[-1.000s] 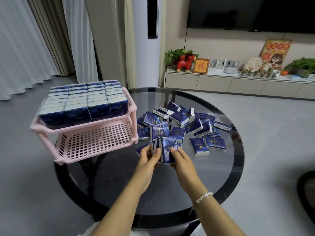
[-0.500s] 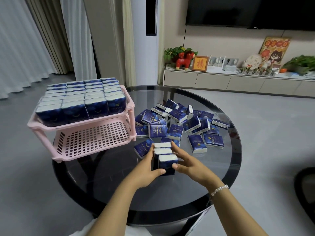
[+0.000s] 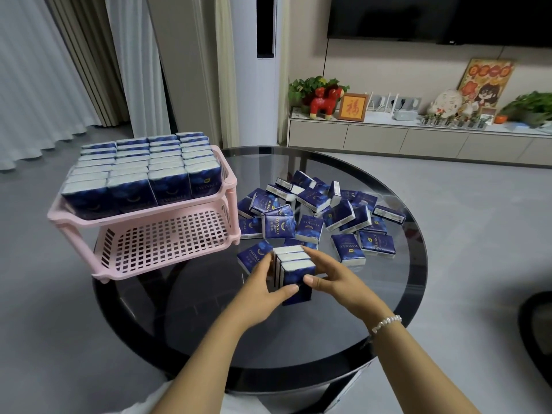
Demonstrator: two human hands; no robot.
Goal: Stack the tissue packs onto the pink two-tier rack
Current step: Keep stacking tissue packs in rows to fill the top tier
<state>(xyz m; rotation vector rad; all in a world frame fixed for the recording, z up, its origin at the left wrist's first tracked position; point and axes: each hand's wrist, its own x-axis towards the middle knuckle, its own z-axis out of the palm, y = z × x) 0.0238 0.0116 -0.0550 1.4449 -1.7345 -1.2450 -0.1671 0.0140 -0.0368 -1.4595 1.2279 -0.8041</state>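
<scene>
Between my two hands stands a row of three dark blue tissue packs (image 3: 294,268), upright on the glass table with their white ends up. My left hand (image 3: 263,289) grips the row's left side and near face. From the right my right hand (image 3: 331,277) holds it, thumb on the front pack. The pink two-tier rack (image 3: 149,218) stands at the table's left. Its top tier is packed with upright tissue packs (image 3: 140,171); its lower tier (image 3: 167,240) shows only bare grid. A loose heap of tissue packs (image 3: 322,216) lies beyond my hands.
The round dark glass table (image 3: 388,294) has floor on every side. A low cabinet (image 3: 418,138) with a red toy, a frame and plants lines the far wall. A dark chair edge (image 3: 537,327) shows at the right.
I gathered three packs from the heap's near edge, stood them upright and drew them toward me. Over the last half second my hands have barely shifted.
</scene>
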